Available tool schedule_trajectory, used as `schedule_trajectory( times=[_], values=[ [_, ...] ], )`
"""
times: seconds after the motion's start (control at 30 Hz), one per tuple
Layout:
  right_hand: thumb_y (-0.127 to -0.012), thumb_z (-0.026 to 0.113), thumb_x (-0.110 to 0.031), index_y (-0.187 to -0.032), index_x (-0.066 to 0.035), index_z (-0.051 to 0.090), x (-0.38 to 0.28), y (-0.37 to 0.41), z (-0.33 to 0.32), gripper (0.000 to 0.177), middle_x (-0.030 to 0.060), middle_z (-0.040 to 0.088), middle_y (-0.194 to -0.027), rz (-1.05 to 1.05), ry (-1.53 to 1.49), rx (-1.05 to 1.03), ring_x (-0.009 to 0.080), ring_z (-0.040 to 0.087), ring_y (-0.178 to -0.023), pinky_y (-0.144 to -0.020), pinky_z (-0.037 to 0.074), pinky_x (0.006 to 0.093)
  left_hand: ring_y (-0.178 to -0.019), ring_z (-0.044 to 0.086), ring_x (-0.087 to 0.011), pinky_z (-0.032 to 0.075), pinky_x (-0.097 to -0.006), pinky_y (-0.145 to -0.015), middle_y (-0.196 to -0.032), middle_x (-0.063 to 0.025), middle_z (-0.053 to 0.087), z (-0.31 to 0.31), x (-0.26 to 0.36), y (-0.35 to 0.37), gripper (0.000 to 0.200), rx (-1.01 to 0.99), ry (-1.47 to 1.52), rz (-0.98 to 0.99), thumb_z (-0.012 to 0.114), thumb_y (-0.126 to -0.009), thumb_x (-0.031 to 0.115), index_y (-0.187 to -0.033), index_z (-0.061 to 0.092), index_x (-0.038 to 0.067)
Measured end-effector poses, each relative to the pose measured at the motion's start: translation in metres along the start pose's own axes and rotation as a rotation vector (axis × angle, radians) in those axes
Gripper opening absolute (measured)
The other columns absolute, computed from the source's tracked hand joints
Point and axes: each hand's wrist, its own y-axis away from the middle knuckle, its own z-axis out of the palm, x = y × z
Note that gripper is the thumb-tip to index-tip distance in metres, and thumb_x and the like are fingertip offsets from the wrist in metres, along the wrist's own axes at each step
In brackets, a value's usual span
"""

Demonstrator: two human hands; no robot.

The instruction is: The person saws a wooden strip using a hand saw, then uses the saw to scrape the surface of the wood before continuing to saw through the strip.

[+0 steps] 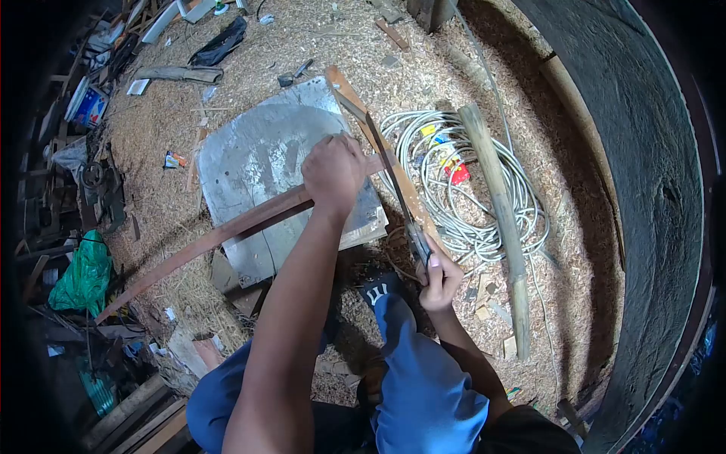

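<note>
My left hand (333,175) is closed in a fist around a long, slightly curved reddish wooden strip (249,219), pressing it down over a worn grey metal-topped block (265,151). The strip's near end reaches out past the block's right edge. My right hand (439,278) is wrapped around the handle of a long, narrow dark saw (395,178). Its blade runs up and away to the left, crossing the strip close to its end. An orange-brown board (412,198) lies alongside the blade, partly hidden by it.
Coiled pale cable (484,208) lies on the shavings-covered ground at right, with a round wooden pole (503,216) across it. A large dark timber (643,151) curves along the right side. Scrap wood and a green plastic bag (82,274) crowd the left. My foot (376,291) is near the block.
</note>
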Motion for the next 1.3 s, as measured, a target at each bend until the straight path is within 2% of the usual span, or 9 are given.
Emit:
schedule_trajectory(
  times=[0.23,0.4,0.63,0.67,0.83,0.97,1.03,1.2,1.3],
  values=[
    [-0.106,0.045,-0.023,-0.137,0.012,0.057,-0.027,0.044,-0.021,0.048,-0.0047,0.045,-0.059,0.021,0.087,0.017,0.0031,0.037,-0.05,-0.049,0.026,0.0236,-0.077,0.071,-0.043,0.057,-0.0506,-0.075,-0.084,-0.0232,0.072,-0.004,0.002,-0.002,0.036,-0.034,0.039,-0.057,0.055,-0.095,0.027,-0.077,0.074,0.002],
    [-0.107,0.047,-0.023,-0.133,0.013,0.061,-0.003,-0.001,0.0,0.047,0.001,0.051,-0.063,-0.026,0.045,0.022,0.0058,0.038,-0.049,-0.047,0.029,0.0251,-0.074,0.07,-0.0433,0.057,-0.0501,-0.073,-0.081,-0.0239,0.071,-0.005,0.003,-0.001,0.036,-0.048,0.032,-0.049,0.056,-0.095,0.027,-0.076,0.073,0.002],
    [-0.108,0.045,-0.031,-0.135,0.012,0.059,-0.031,0.045,-0.019,0.053,-0.004,0.045,-0.057,0.027,0.125,0.026,0.004,0.034,-0.048,-0.047,0.024,0.0231,-0.075,0.07,-0.0439,0.057,-0.05,-0.073,-0.084,-0.0238,0.072,-0.006,0.002,0.0,0.036,-0.051,0.043,-0.063,0.057,-0.095,0.028,-0.078,0.075,0.002],
    [-0.105,0.045,-0.017,-0.138,0.01,0.058,-0.022,0.035,-0.017,0.045,-0.0046,0.048,-0.06,0.027,0.079,0.006,0.0034,0.038,-0.05,-0.049,0.028,0.0233,-0.075,0.07,-0.0439,0.057,-0.0501,-0.074,-0.084,-0.0235,0.072,-0.005,0.001,0.0,0.035,-0.043,0.05,-0.057,0.057,-0.095,0.027,-0.078,0.075,0.002],
    [-0.105,0.045,-0.019,-0.138,0.008,0.059,-0.002,0.0,-0.003,0.045,-0.0028,0.051,-0.063,0.005,0.013,0.001,0.0037,0.039,-0.053,-0.05,0.028,0.0233,-0.075,0.07,-0.044,0.057,-0.0504,-0.073,-0.084,-0.0225,0.072,-0.009,0.006,-0.002,0.032,-0.064,0.019,-0.091,0.058,-0.094,0.024,-0.079,0.075,0.002],
    [-0.106,0.044,-0.021,-0.138,0.01,0.058,-0.028,0.036,-0.016,0.047,-0.0024,0.051,-0.062,0.014,0.116,-0.024,0.0032,0.039,-0.051,-0.049,0.027,0.0225,-0.075,0.07,-0.0436,0.057,-0.05,-0.074,-0.083,-0.0227,0.072,-0.003,0.005,-0.004,0.033,-0.031,0.06,-0.073,0.057,-0.094,0.026,-0.078,0.075,0.003],
    [-0.108,0.042,-0.034,-0.136,0.011,0.059,-0.027,0.047,-0.018,0.055,-0.0029,0.047,-0.059,0.034,0.115,0.023,0.0055,0.036,-0.05,-0.048,0.025,0.0239,-0.075,0.071,-0.0436,0.057,-0.0498,-0.074,-0.083,-0.0227,0.072,-0.003,0.0,-0.001,0.034,-0.03,0.062,-0.065,0.057,-0.094,0.027,-0.078,0.075,0.003],
    [-0.108,0.044,-0.026,-0.14,0.01,0.056,0.011,0.006,-0.009,0.05,-0.0006,0.048,-0.059,-0.04,0.043,-0.029,0.006,0.036,-0.049,-0.047,0.027,0.0251,-0.076,0.071,-0.043,0.057,-0.0497,-0.074,-0.083,-0.0231,0.072,-0.005,0.002,-0.002,0.034,-0.052,0.038,-0.087,0.058,-0.094,0.026,-0.076,0.075,0.003],
    [-0.105,0.044,-0.017,-0.14,0.009,0.057,-0.014,0.03,-0.023,0.045,-0.0032,0.048,-0.061,0.031,0.136,-0.036,0.0037,0.041,-0.052,-0.05,0.03,0.0218,-0.076,0.071,-0.0427,0.057,-0.0498,-0.074,-0.083,-0.0234,0.071,-0.01,0.005,-0.001,0.034,-0.033,0.043,-0.074,0.058,-0.094,0.026,-0.075,0.074,0.003]
  ],
)
